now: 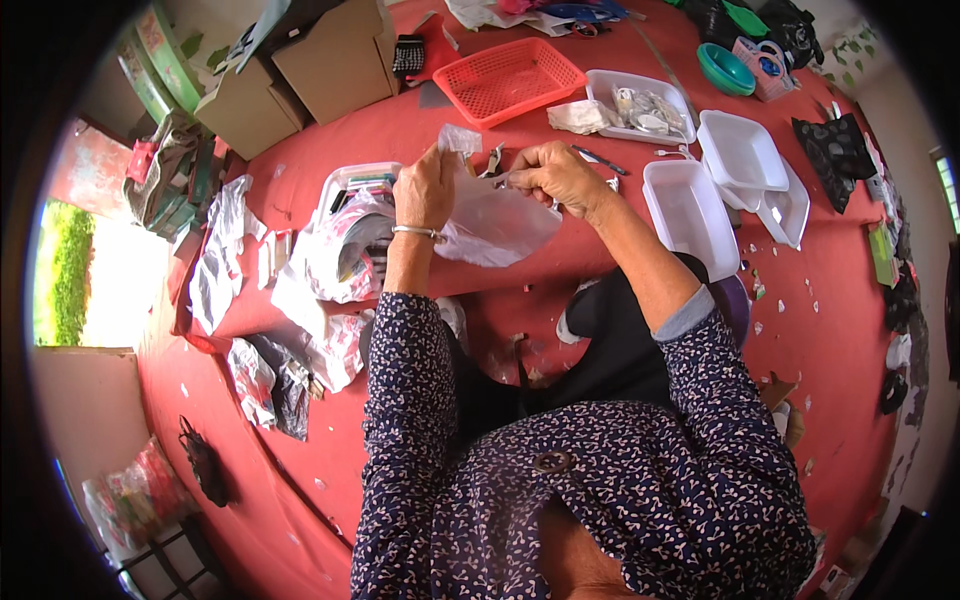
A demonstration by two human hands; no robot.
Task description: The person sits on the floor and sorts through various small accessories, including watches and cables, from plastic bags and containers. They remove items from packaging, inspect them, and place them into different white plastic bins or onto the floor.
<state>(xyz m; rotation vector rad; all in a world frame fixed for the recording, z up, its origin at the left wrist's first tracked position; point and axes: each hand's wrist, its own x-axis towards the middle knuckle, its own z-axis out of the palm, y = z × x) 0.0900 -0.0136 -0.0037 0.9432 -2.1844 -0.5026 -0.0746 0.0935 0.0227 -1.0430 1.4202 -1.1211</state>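
Note:
A translucent white plastic bag (500, 228) hangs between my two hands, its upper part bunched near the fingers. My left hand (425, 190) is closed on the bag's left side, and a clear piece of plastic (459, 138) sticks up above those fingers. On the other side, my right hand (560, 180) pinches at the bag's upper right edge with thumb and fingers together. Small dark and tan bits (492, 160) show behind the bag; what they are I cannot make out. Just left of my left hand stands a white tray (335, 178) holding packets, with crumpled plastic bags (340, 250) against it.
Beyond my hands lies a red plastic basket (510, 80). To its right are a white tray of small packets (645, 105) and several white bins (690, 215). A dark pen-like tool (598, 160) lies nearby. Cardboard boxes (340, 60) stand at the back left.

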